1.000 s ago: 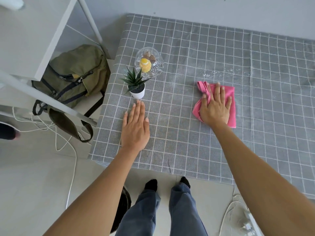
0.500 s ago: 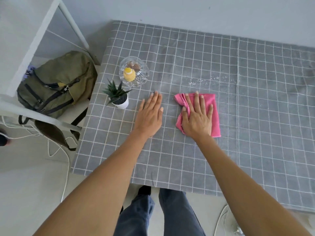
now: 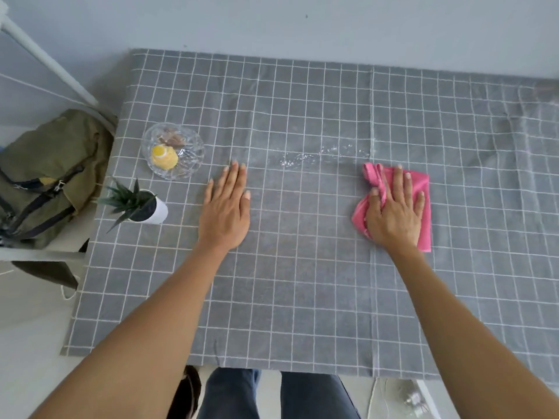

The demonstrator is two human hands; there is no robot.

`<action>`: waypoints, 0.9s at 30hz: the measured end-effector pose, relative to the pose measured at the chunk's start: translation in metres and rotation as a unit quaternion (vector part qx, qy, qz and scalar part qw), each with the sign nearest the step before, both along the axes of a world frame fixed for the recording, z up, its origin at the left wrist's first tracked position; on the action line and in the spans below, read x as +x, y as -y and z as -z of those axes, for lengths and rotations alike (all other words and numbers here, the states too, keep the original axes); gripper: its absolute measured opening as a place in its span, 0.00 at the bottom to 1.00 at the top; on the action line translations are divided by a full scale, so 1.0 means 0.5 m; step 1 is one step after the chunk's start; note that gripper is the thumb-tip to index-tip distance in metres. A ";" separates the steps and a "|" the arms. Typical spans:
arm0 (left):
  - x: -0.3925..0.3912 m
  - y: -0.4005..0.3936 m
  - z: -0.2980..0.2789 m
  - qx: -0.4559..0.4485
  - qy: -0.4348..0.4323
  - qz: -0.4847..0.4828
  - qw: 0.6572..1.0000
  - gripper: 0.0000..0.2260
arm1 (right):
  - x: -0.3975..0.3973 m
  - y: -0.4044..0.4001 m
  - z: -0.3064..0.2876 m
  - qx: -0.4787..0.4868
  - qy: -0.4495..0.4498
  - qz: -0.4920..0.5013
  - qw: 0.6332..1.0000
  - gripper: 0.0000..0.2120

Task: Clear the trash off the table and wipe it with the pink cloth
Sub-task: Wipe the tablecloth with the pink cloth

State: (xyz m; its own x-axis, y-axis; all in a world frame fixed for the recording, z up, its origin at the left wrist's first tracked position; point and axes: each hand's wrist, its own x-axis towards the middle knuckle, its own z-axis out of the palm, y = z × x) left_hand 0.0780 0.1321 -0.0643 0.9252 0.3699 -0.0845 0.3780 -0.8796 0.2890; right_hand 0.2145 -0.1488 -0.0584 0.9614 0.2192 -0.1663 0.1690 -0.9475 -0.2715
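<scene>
Pink cloth (image 3: pixel 422 207), bunched at its far left corner, lies flat on the table (image 3: pixel 302 297) right of centre, in the only view, from the head. Right hand (image 3: pixel 393 213): fingers spread and straight, palm pressed down on the cloth, apparently to give the wipe weight. Left hand (image 3: pixel 225 213): flat on the grey checked covering well left of the cloth, fingers straight and close together, holding nothing; likely placed to brace the body or keep the covering from sliding. Wet glistening streak (image 3: pixel 314 157): on the covering beyond and between the hands, not yet wiped. Glass dish (image 3: pixel 173 151): near the table's left edge, holding a small yellow item (image 3: pixel 165 157) and brownish scraps. Potted plant (image 3: pixel 142 207): just nearer than the dish, tilted. No loose trash shows on the surface, so the wiping stage seems under way. Olive backpack (image 3: pixel 45 176): off the table, to the left.
</scene>
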 end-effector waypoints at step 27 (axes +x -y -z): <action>-0.002 -0.001 0.001 0.017 -0.012 0.008 1.000 0.24 | -0.045 -0.087 0.013 0.007 0.017 -0.097 0.995 0.24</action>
State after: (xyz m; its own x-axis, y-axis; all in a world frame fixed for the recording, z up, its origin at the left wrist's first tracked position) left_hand 0.0769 0.1325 -0.0646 0.9286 0.3589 -0.0946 0.3711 -0.8942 0.2505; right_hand 0.1922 -0.1054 -0.0651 0.9056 0.4040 -0.1294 0.3586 -0.8920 -0.2753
